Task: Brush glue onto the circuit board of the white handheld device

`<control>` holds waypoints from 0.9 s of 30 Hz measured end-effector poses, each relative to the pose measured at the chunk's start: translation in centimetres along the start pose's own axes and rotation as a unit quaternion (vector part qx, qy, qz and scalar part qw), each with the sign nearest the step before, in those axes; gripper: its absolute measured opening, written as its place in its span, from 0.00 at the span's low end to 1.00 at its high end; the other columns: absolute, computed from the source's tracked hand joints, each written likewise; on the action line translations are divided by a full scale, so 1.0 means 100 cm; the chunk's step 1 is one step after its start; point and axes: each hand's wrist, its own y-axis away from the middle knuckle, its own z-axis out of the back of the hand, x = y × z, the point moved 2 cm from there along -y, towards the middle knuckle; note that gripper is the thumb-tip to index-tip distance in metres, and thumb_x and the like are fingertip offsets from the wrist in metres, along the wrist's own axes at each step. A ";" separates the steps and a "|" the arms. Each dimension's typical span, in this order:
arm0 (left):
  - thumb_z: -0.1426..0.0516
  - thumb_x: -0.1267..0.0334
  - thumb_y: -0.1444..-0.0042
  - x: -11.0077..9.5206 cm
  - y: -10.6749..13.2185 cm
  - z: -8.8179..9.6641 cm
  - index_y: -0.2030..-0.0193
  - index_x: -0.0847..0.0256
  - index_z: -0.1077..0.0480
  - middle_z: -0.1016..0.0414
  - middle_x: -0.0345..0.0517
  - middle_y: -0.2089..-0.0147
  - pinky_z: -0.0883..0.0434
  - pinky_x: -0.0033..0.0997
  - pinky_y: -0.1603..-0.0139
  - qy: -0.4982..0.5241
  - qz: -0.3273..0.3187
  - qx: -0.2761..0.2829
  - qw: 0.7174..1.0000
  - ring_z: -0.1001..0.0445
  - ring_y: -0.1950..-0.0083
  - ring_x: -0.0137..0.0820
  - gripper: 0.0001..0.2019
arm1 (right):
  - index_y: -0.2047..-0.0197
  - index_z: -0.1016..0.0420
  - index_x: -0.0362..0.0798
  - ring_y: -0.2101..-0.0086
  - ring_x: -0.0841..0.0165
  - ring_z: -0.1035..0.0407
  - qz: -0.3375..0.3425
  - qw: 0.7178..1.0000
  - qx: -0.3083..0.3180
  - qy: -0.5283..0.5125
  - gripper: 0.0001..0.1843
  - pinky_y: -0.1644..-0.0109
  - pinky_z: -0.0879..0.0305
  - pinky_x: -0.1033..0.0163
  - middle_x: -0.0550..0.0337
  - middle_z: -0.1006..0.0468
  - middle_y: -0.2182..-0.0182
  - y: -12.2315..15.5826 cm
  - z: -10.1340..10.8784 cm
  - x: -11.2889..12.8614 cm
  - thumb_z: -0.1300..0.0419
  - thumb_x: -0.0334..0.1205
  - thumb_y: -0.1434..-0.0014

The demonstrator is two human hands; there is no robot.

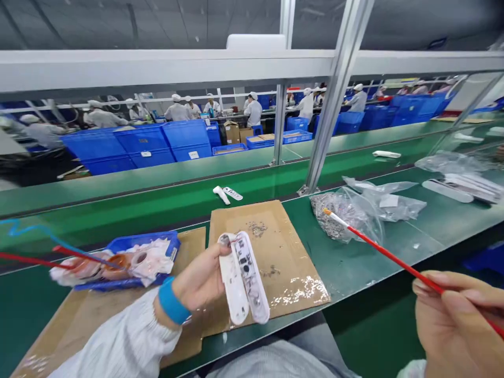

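Observation:
My left hand (199, 281) holds a white opened device shell (243, 277), its two halves side by side with a circuit board showing inside. A blue band sits on that wrist. My right hand (459, 325), at the lower right, grips a thin red brush (388, 254) whose pale tip points up-left, over a clear bag of small metal parts (338, 218). The shell hangs above a brown cardboard mat (275, 247) speckled with small bits and glue marks.
A blue tray (126, 244) with tape rolls and wrapped items lies at left. White device parts (227, 194) rest on the green conveyor belt (157, 205). Plastic bags (388, 202) and more white shells (460, 186) lie right. Metal frame posts stand behind; co-workers and blue crates fill the background.

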 end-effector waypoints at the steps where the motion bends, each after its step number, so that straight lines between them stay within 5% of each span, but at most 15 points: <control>1: 0.49 0.71 0.45 0.009 0.011 0.013 0.57 0.70 0.32 0.23 0.55 0.62 0.27 0.37 0.58 0.030 0.003 -0.022 0.999 0.23 0.62 0.38 0.11 | 0.71 0.27 0.53 0.70 0.66 0.29 -0.018 1.000 0.009 -0.016 0.11 0.70 0.27 0.61 0.59 0.25 0.68 0.004 -0.013 0.003 0.30 0.33 0.58; 4: 0.47 0.71 0.46 0.036 0.040 0.046 0.58 0.71 0.32 0.23 0.56 0.63 0.27 0.41 0.56 0.083 -0.010 -0.090 0.992 0.23 0.62 0.39 0.09 | 0.73 0.26 0.50 0.69 0.67 0.29 -0.050 0.993 0.101 -0.038 0.10 0.71 0.27 0.65 0.57 0.25 0.67 0.010 -0.054 0.007 0.29 0.33 0.59; 7: 0.41 0.71 0.49 0.058 0.065 0.071 0.59 0.70 0.31 0.22 0.55 0.64 0.28 0.42 0.53 0.080 -0.075 -0.160 0.981 0.23 0.62 0.39 0.10 | 0.67 0.25 0.49 0.70 0.68 0.28 -0.037 0.959 0.266 -0.093 0.04 0.67 0.26 0.63 0.56 0.24 0.64 0.014 -0.113 0.009 0.34 0.36 0.48; 11: 0.34 0.66 0.55 0.077 0.098 0.101 0.56 0.66 0.31 0.22 0.51 0.62 0.26 0.39 0.57 0.070 -0.181 -0.278 0.941 0.23 0.62 0.39 0.19 | 0.62 0.30 0.50 0.69 0.68 0.27 0.009 0.864 0.461 -0.203 0.01 0.64 0.28 0.60 0.59 0.24 0.66 0.038 -0.219 0.024 0.42 0.36 0.38; 14: 0.32 0.61 0.60 0.087 0.125 0.124 0.50 0.64 0.34 0.22 0.50 0.62 0.26 0.38 0.61 0.087 -0.208 -0.354 0.908 0.23 0.63 0.41 0.29 | 0.64 0.33 0.47 0.70 0.70 0.28 0.050 0.803 0.566 -0.178 0.04 0.66 0.32 0.64 0.61 0.26 0.70 0.073 -0.293 0.038 0.43 0.38 0.38; 17: 0.29 0.62 0.65 0.092 0.149 0.143 0.46 0.63 0.36 0.21 0.51 0.62 0.25 0.39 0.64 0.114 -0.208 -0.397 0.887 0.23 0.62 0.45 0.37 | 0.67 0.35 0.46 0.75 0.73 0.33 0.125 0.743 0.648 -0.112 0.05 0.70 0.40 0.67 0.64 0.29 0.76 0.110 -0.346 0.043 0.43 0.35 0.39; 22: 0.28 0.63 0.70 0.091 0.171 0.165 0.41 0.57 0.40 0.21 0.49 0.58 0.24 0.39 0.63 0.170 -0.210 -0.436 0.858 0.23 0.56 0.49 0.45 | 0.68 0.35 0.46 0.77 0.74 0.38 0.183 0.668 0.721 -0.026 0.05 0.72 0.46 0.68 0.65 0.31 0.78 0.157 -0.391 0.029 0.44 0.32 0.40; 25: 0.28 0.65 0.69 0.087 0.173 0.174 0.40 0.55 0.41 0.21 0.47 0.58 0.24 0.38 0.63 0.178 -0.217 -0.443 0.852 0.23 0.56 0.49 0.46 | 0.68 0.35 0.46 0.78 0.74 0.38 0.183 0.660 0.728 -0.025 0.05 0.72 0.46 0.68 0.65 0.31 0.78 0.165 -0.396 0.024 0.45 0.32 0.39; 27: 0.29 0.67 0.69 0.085 0.171 0.180 0.41 0.55 0.40 0.21 0.46 0.59 0.24 0.38 0.63 0.177 -0.213 -0.434 0.857 0.23 0.56 0.49 0.45 | 0.68 0.35 0.46 0.77 0.74 0.37 0.193 0.680 0.707 -0.035 0.05 0.71 0.44 0.68 0.64 0.30 0.77 0.159 -0.390 0.029 0.45 0.33 0.39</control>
